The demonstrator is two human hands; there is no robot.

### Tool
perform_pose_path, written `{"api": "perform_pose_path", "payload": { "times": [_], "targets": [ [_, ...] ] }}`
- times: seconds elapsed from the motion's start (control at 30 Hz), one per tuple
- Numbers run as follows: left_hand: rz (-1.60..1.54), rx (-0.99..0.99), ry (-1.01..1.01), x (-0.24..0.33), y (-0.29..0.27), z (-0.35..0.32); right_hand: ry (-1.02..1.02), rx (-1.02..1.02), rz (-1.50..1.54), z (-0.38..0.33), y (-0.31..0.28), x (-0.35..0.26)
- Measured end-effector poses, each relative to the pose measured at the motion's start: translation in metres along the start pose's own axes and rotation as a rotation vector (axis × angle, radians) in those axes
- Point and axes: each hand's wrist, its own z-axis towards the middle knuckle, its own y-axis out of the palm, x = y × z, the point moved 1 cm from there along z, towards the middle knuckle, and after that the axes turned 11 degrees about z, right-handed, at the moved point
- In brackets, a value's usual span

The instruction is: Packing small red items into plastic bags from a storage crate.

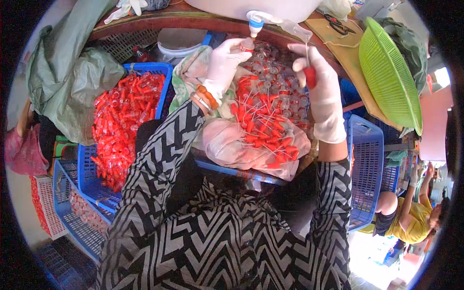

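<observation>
Pile of red caps (278, 133) sits between my hands, nearer my body; loose clear bottles (270, 66) lie beyond it. Right hand (321, 87) and left hand (222, 66), well apart, fingers drawn in on both. Nozzle (255, 24) just past left fingertips. Left pinch has a small bottle (247, 44) under it; can't tell if they touch. Right has one dropper cap (310, 77), stem (307, 50) pointing away from me. Bottle lies left of that grip, slightly farther out; stem isn't aimed at it.
</observation>
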Motion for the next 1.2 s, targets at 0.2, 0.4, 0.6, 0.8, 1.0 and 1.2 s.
{"api": "perform_pose_path", "payload": {
  "times": [0.2,0.4,0.6,0.8,1.0,1.2],
  "targets": [
    [0.01,-0.045,0.099,0.012,0.001,0.002,-0.055,0.066,0.127,0.017,0.013,-0.004],
    [-0.027,-0.04,0.038,0.022,0.005,0.0,-0.062,0.129,0.262,0.034,0.016,0.007],
    [0.026,-0.013,0.019,0.015,-0.003,-0.002,0.233,0.155,0.352,0.022,0.017,0.054],
    [0.016,-0.031,0.038,0.016,0.002,0.002,0.224,0.168,0.312,0.02,0.011,0.048],
    [0.0,-0.049,0.039,0.018,0.005,0.003,0.211,0.176,0.291,0.019,0.012,0.044],
    [0.019,-0.033,0.011,0.015,0.005,-0.001,0.214,0.165,0.297,0.017,0.012,0.047]
  ]
}}
